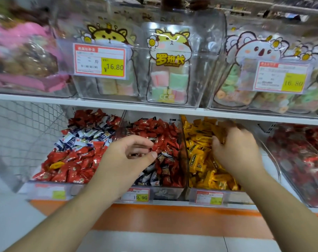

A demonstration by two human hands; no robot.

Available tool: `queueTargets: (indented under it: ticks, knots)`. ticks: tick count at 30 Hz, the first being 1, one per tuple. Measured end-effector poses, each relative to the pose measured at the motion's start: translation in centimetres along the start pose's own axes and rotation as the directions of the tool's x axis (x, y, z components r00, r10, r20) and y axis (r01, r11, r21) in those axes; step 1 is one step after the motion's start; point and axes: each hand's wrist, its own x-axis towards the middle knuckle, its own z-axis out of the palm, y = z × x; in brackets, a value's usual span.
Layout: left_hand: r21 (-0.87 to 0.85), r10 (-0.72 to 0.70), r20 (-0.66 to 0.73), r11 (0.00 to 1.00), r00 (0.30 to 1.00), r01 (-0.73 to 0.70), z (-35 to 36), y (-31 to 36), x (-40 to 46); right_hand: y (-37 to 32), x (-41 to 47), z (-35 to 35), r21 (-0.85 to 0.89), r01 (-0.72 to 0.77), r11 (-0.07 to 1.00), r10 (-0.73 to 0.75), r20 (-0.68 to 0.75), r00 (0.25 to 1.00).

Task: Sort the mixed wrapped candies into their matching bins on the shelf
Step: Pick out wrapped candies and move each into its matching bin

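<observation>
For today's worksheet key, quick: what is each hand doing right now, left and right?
Left hand: open, fingers loosely curled above the red candies, holding nothing visible.
Right hand: fingers buried in the yellow candies; grip cannot be told.

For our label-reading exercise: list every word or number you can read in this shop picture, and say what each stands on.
"¥16.80": upper left price tag, also showing "斤".
"罗班长": clear candy bag with cartoon animal.
"16.80": upper right price tag.
"19.90": price tag below the middle red candy bin, its first digit faint.
Small print on all tags, the other lower tags and the candy wrappers: too blurred to read.
</observation>
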Motion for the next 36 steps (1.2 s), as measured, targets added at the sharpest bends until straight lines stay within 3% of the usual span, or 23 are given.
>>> queueTargets:
  ticks: [5,8,11,15,20,24,29,32,36]
  knots:
    - [0.115,0.058,-0.004,0.992,0.998,-0.057,-1.7,-0.6,-0.4,-3.5,-1.6,0.0,0.116,0.097,0.989,-0.11,0.114,0.987]
    - [0.343,0.144,-0.019,0.93,0.989,-0.129,-4.2,-1.2,-0.4,-6.3,-3.1,-0.2,0.184,0.212,0.96,-0.239,0.142,0.961]
    - [0.498,0.182,-0.09,0.859,0.979,-0.114,-8.5,-2.4,0.3,-8.1,-4.1,0.1,0.226,0.315,0.922,-0.356,0.169,0.919]
    - [0.656,0.055,-0.154,0.752,0.987,0.061,-14.7,-5.3,1.6,-9.4,-4.8,1.4,0.287,0.395,0.873,-0.456,0.194,0.868]
    - [0.772,-0.154,0.006,0.629,0.988,0.094,-17.1,-8.3,2.5,-9.9,-5.2,2.8,0.301,0.429,0.852,-0.5,0.222,0.837]
    - [0.762,-0.151,0.096,0.648,0.984,0.025,-16.3,-8.0,3.2,-10.0,-5.1,3.7,0.3,0.429,0.852,-0.502,0.233,0.833]
    - [0.754,-0.054,0.045,0.656,0.998,0.002,-14.7,-8.2,3.8,-10.0,-5.1,4.3,0.306,0.419,0.855,-0.496,0.249,0.832]
    - [0.699,-0.001,0.019,0.715,1.0,-0.012,-14.0,-8.4,4.1,-9.7,-5.0,4.5,0.308,0.422,0.853,-0.5,0.249,0.829]
    - [0.51,-0.046,0.144,0.86,0.988,-0.035,-14.6,-7.7,3.7,-9.4,-4.8,4.3,0.301,0.431,0.851,-0.506,0.244,0.827]
